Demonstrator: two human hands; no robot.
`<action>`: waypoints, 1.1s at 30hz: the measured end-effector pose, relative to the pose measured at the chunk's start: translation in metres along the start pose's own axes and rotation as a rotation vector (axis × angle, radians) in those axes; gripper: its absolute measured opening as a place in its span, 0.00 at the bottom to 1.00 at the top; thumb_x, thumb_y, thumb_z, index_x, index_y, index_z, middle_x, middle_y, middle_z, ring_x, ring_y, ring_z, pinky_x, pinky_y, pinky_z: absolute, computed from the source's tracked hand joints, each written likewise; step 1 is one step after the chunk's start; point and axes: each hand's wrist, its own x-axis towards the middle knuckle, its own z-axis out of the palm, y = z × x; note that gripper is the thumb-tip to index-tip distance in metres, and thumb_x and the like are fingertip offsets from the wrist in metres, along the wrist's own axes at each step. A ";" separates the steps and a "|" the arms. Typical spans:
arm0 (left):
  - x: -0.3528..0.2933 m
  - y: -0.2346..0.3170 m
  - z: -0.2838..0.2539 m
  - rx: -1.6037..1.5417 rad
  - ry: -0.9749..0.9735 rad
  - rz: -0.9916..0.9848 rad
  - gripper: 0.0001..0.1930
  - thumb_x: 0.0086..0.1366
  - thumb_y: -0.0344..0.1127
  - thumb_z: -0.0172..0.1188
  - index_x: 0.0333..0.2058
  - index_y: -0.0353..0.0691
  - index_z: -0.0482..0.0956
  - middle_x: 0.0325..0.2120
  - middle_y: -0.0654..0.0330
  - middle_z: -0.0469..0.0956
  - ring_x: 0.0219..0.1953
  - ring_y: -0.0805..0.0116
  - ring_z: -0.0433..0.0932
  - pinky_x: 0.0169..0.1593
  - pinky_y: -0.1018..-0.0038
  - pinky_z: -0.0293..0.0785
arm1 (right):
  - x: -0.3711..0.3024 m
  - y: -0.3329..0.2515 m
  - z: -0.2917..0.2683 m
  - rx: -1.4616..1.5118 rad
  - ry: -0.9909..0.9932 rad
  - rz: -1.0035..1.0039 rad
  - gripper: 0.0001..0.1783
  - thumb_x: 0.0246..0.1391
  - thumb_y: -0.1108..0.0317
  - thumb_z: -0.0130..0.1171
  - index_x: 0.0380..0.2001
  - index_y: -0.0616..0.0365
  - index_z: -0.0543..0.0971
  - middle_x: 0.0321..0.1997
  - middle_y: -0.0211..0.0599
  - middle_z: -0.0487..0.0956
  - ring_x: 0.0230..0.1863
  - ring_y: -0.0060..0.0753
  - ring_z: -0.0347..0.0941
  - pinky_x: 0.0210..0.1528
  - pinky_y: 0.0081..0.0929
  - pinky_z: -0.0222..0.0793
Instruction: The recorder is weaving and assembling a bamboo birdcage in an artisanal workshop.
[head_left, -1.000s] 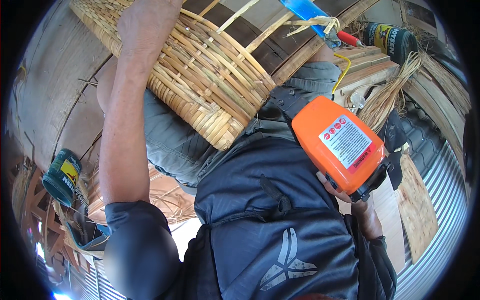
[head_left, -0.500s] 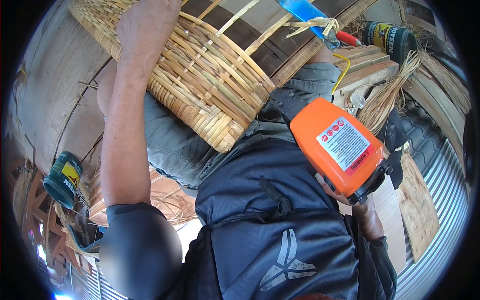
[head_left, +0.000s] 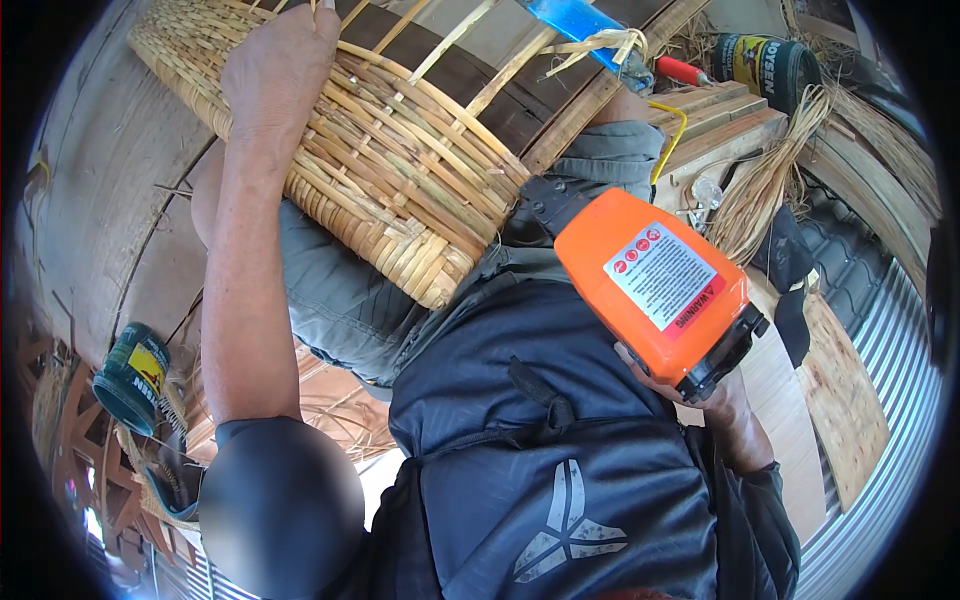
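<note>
A woven rattan basket [head_left: 400, 150] lies tilted across my lap, its bare stakes sticking up past the woven side. My left hand [head_left: 278, 70] is closed on its upper edge, with the fingertips cut off by the top of the picture. My right hand [head_left: 715, 400] wraps round an orange nail gun [head_left: 635, 285], mostly hidden beneath its body. The gun's black nose [head_left: 545, 200] is at the basket's right-hand end; whether it touches cannot be told.
A blue-bladed tool with a red handle [head_left: 680, 70] rests beyond the basket, beside a wooden strip [head_left: 575, 120]. Fibre bundles [head_left: 765, 190] and a dark green can [head_left: 765, 65] are at the right. Another green can [head_left: 132, 378] stands at the left. Plywood [head_left: 840, 400] leans lower right.
The basket, both hands and the nail gun appear slightly further left in the picture, much as the surroundings do. Both grips look the same.
</note>
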 end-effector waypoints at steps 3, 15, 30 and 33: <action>-0.001 -0.001 -0.002 0.010 0.001 0.001 0.25 0.65 0.53 0.37 0.30 0.39 0.76 0.29 0.45 0.76 0.35 0.41 0.73 0.40 0.54 0.67 | 0.000 -0.008 0.000 0.155 0.040 0.076 0.27 0.32 0.63 0.69 0.40 0.56 0.74 0.37 0.34 0.79 0.40 0.30 0.75 0.47 0.28 0.67; -0.009 0.006 -0.012 0.029 0.032 0.007 0.25 0.64 0.51 0.36 0.31 0.38 0.78 0.30 0.46 0.78 0.35 0.43 0.76 0.41 0.54 0.70 | -0.054 0.014 -0.006 0.418 0.092 0.235 0.31 0.46 0.54 0.61 0.54 0.52 0.70 0.50 0.35 0.75 0.54 0.32 0.69 0.59 0.36 0.59; -0.001 0.013 -0.012 0.073 0.075 -0.048 0.29 0.63 0.56 0.37 0.32 0.38 0.79 0.31 0.44 0.78 0.36 0.42 0.76 0.42 0.54 0.70 | -0.094 0.114 0.111 0.419 0.435 0.981 0.39 0.47 0.65 0.56 0.61 0.62 0.53 0.32 0.46 0.74 0.27 0.37 0.73 0.31 0.33 0.71; 0.005 -0.023 -0.003 0.188 0.056 0.176 0.25 0.66 0.51 0.37 0.37 0.39 0.79 0.35 0.47 0.78 0.40 0.47 0.76 0.44 0.59 0.71 | -0.105 0.136 0.201 0.390 0.579 0.954 0.34 0.46 0.60 0.59 0.55 0.60 0.60 0.37 0.50 0.75 0.37 0.49 0.72 0.38 0.41 0.69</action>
